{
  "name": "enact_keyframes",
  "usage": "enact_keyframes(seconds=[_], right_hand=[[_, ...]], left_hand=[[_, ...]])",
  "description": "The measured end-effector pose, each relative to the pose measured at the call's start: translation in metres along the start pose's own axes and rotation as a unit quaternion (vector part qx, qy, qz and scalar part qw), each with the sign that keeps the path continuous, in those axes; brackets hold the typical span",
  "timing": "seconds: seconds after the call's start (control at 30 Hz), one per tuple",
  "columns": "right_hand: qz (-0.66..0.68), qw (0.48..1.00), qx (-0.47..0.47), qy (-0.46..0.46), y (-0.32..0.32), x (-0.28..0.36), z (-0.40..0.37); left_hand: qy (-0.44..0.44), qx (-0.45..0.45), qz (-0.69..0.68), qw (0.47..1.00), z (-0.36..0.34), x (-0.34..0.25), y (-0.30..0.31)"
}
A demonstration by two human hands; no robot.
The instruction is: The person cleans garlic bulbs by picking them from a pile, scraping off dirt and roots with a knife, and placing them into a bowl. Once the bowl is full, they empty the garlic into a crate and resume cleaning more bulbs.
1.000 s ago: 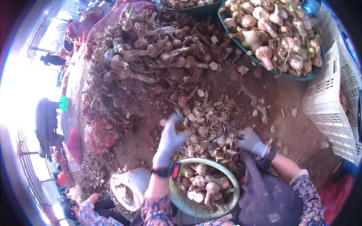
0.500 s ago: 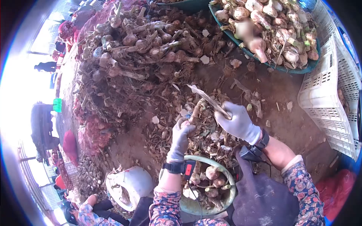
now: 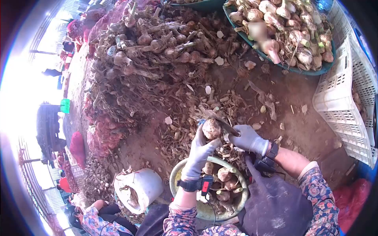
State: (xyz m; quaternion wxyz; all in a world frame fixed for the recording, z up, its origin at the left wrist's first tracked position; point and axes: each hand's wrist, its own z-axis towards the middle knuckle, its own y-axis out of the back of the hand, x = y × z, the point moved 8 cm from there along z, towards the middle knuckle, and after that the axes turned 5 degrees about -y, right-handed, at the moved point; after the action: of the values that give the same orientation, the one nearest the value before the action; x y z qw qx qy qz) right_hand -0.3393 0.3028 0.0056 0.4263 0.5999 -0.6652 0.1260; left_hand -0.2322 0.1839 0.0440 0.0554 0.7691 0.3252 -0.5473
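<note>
My left hand point(image 3: 201, 151), in a pale glove, grips a round garlic bulb point(image 3: 212, 129) with its root side facing up. In my gloved right hand point(image 3: 252, 140) is a knife point(image 3: 228, 128), its dark blade against or very close to the bulb's right side. Most of the handle is hidden in my fist. Under both hands lie cut stalks and dry leaf scraps point(image 3: 177, 147). Close below my left wrist stands a pale green basin point(image 3: 173, 181) holding several trimmed garlic bulbs point(image 3: 225, 174).
A heap of untrimmed garlic point(image 3: 157, 47) fills the upper left. At the upper right are a teal tub point(image 3: 323, 71) full of bulbs and a white slatted crate point(image 3: 334, 94). A white bucket point(image 3: 147, 185) lies tipped near another person's sleeve point(image 3: 92, 222).
My left hand has turned the garlic, so its root side now shows instead of its stalk. The knife has come down from above to the bulb. The view has shifted slightly.
</note>
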Motion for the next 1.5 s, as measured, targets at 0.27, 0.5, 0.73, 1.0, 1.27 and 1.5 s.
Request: enact_keyframes(seconds=[0.27,0.5,0.73,1.0,1.27,1.5], right_hand=[[-0.018,0.983,-0.116,0.139,0.040,0.048,-0.035],[-0.199,0.951,-0.080,0.224,0.021,0.075,-0.043],[-0.220,0.950,-0.057,0.213,0.008,0.062,-0.037],[-0.171,0.955,-0.085,0.228,-0.003,0.035,-0.018],[-0.145,0.945,-0.292,0.008,0.087,-0.052,0.001],[-0.077,0.981,-0.171,-0.046,0.038,-0.069,-0.003]], left_hand=[[-0.028,-0.039,0.029,0.998,0.006,-0.002,0.016],[-0.146,-0.080,0.239,0.957,0.001,-0.007,0.013],[-0.149,-0.098,0.179,0.968,-0.005,0.011,0.017],[-0.131,-0.144,0.218,0.956,-0.019,0.020,0.017],[0.014,0.079,0.305,0.949,-0.072,-0.061,-0.030],[-0.063,0.157,0.572,0.803,-0.014,-0.058,0.049]])
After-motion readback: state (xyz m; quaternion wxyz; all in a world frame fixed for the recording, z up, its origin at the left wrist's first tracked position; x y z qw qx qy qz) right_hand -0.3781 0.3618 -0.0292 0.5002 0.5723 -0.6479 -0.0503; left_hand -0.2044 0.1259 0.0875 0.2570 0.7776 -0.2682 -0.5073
